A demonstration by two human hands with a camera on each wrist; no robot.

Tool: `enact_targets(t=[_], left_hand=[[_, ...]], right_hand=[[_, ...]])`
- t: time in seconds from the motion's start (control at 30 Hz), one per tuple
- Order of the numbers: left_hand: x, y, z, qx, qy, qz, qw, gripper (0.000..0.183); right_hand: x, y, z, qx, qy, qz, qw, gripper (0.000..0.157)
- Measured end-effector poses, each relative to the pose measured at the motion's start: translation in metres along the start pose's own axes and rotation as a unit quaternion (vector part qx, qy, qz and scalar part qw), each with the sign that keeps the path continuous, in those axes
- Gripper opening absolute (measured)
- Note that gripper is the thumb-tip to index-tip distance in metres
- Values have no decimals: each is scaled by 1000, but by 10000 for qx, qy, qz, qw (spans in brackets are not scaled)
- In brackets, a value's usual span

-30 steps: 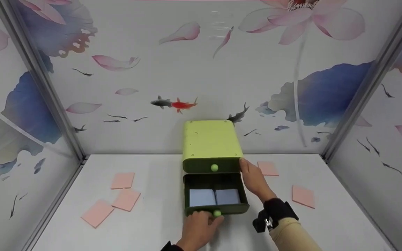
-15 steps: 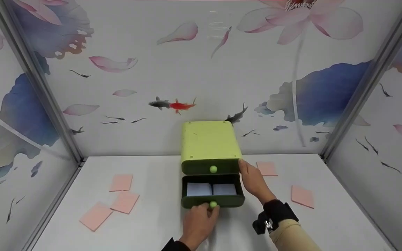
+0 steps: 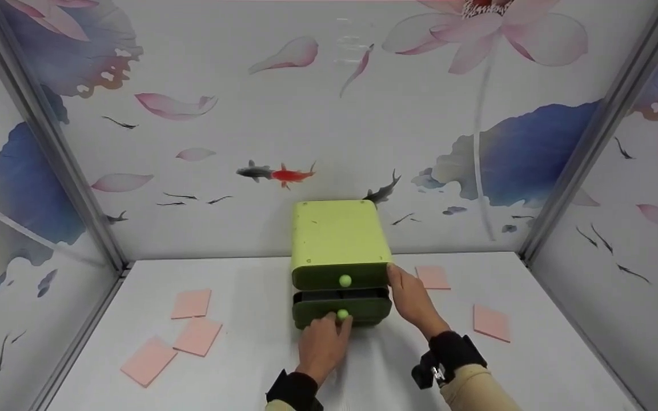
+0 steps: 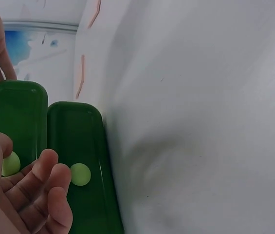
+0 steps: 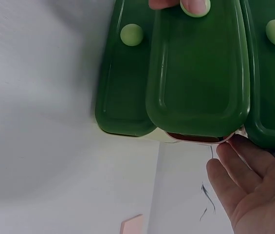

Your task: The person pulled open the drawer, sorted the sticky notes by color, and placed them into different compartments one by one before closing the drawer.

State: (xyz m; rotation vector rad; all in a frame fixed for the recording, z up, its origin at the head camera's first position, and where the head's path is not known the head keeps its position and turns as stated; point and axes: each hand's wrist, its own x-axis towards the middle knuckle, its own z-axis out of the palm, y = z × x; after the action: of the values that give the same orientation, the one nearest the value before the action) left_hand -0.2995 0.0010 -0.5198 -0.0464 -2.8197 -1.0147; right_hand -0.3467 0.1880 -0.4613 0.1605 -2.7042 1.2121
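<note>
A lime-green cabinet (image 3: 340,234) with dark green drawer fronts and round knobs stands against the back wall. Its middle drawer (image 3: 363,311) sticks out a little, leaving a narrow dark gap above it; the pale blocks inside barely show. My left hand (image 3: 322,345) pinches that drawer's knob (image 3: 342,314) between thumb and fingers. In the right wrist view, a fingertip lies on this knob (image 5: 195,7). Against the cabinet's right front edge rests my right hand (image 3: 414,297), its fingers fairly straight. The top drawer (image 5: 273,87) and bottom drawer (image 5: 125,83) are closed.
Several pink square cards lie on the white table (image 3: 249,365): a group with one pink card (image 3: 197,335) at the left, plus a pink card (image 3: 433,277) and another pink card (image 3: 491,322) at the right. Printed panels (image 3: 192,131) enclose the table.
My left hand has pushed the middle drawer inward, so the pale blocks have mostly gone from sight. The right hand has kept its place at the cabinet's side. The head view has shifted slightly.
</note>
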Motion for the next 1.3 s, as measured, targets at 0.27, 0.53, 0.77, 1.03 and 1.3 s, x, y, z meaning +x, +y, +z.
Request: enact_targets(t=[0.27, 0.53, 0.77, 1.03, 1.3], left_hand=[[15, 0, -1, 171, 273, 234, 9992, 41], [20, -1, -4, 246, 231, 232, 9992, 43], [19, -10, -21, 323, 571, 450, 9968, 36], [5, -30, -21, 267, 316, 526, 9978, 12], [-3, -39, 7, -207, -213, 115, 9995, 14]], right_hand=[[-1, 0, 0, -23, 16, 42, 10000, 56], [-2, 1, 1, 32, 102, -124, 9999, 53], [-1, 0, 1, -18, 97, 54, 9999, 50], [-1, -5, -4, 339, -209, 293, 9988, 62], [3, -7, 1, 533, -232, 322, 9978, 72]])
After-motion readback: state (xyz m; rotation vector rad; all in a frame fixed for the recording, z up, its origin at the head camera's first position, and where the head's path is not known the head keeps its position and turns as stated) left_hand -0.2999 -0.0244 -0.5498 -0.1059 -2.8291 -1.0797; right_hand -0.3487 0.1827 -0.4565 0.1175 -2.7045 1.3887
